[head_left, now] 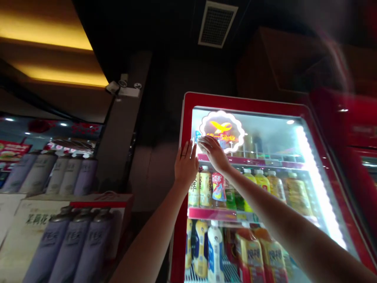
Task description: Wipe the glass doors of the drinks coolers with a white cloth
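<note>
Both my arms reach up to a red-framed glass-door drinks fridge (244,100). My left hand (186,162), wearing a ring, is open at the left edge of the door, its fingers pointing up and slightly apart. To its right, my right hand (214,152) is stretched flat toward the left over the glass, fingertips near those of the left hand. Pale glare falls around the fingertips; whether anything thin lies beneath them, I cannot make out. Right beside my right hand is a round scalloped sign (222,131) with a yellow bird-like logo, glowing white at its rim.
Behind the glass stand bottled drinks (218,188) on several shelves. Purple and grey canisters (85,243) stand on and before white boxes (38,212) at left. Overhead are a ceiling vent (218,23) and emergency lamps (126,88). Another red unit (359,122) adjoins at right.
</note>
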Demonstrator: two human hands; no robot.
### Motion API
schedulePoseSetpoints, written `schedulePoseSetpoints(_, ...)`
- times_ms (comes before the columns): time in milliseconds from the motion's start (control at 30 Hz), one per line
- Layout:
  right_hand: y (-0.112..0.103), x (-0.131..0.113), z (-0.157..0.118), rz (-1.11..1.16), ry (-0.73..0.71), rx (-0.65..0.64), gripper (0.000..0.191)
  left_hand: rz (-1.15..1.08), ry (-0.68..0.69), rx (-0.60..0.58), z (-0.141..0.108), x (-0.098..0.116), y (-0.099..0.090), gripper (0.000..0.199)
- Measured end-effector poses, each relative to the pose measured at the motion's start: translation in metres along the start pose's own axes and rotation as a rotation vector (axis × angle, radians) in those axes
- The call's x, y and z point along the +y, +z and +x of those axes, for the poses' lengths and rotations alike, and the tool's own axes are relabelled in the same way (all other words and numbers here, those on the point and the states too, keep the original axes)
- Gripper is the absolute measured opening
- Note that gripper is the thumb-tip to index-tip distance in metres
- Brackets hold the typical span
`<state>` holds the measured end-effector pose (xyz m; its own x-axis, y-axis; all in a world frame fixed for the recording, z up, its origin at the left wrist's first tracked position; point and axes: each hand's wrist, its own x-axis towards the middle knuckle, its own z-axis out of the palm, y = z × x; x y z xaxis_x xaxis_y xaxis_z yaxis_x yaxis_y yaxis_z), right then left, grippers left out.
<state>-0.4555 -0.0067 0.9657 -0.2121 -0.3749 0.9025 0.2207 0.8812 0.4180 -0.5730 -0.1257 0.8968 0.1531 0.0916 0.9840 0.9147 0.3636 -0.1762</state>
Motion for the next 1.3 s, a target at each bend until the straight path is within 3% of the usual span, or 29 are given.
schedulePoseSetpoints(233, 0.015, 0.031, 0.089, -0.211, 0.309, 0.225, 0.049, 0.047, -0.048, 0.018, -0.005, 0.0, 0.002, 0.064)
schedulePoseSetpoints(467, 0.026, 0.038, 0.138, -0.193, 0.077, 0.125, 0.053, 0.061, -0.021, 0.054, -0.006, -0.002, 0.008, 0.063)
schedulePoseSetpoints(633, 0.023, 0.049, 0.15, -0.165, 0.093, 0.163, 0.06, -0.017, 0.003, 0.075, -0.006, -0.004, 0.012, 0.065)
schedulePoseSetpoints(800, 0.023, 0.05, 0.147, -0.093, -0.077, 0.035, 0.08, -0.058, 0.017, 0.102, -0.007, -0.006, 0.015, 0.07)
schedulePoseSetpoints(900, 0.021, 0.055, 0.146, -0.085, -0.088, 0.017, 0.077, -0.048, 0.016, 0.101, -0.007, -0.006, 0.015, 0.069)
schedulePoseSetpoints(1100, 0.031, 0.055, 0.17, -0.066, 0.069, 0.06, 0.079, -0.002, 0.024, 0.07, -0.006, -0.005, 0.013, 0.064)
schedulePoseSetpoints(1300, 0.026, 0.06, 0.149, -0.043, -0.092, 0.003, 0.078, -0.005, 0.035, 0.083, -0.007, -0.005, 0.012, 0.064)
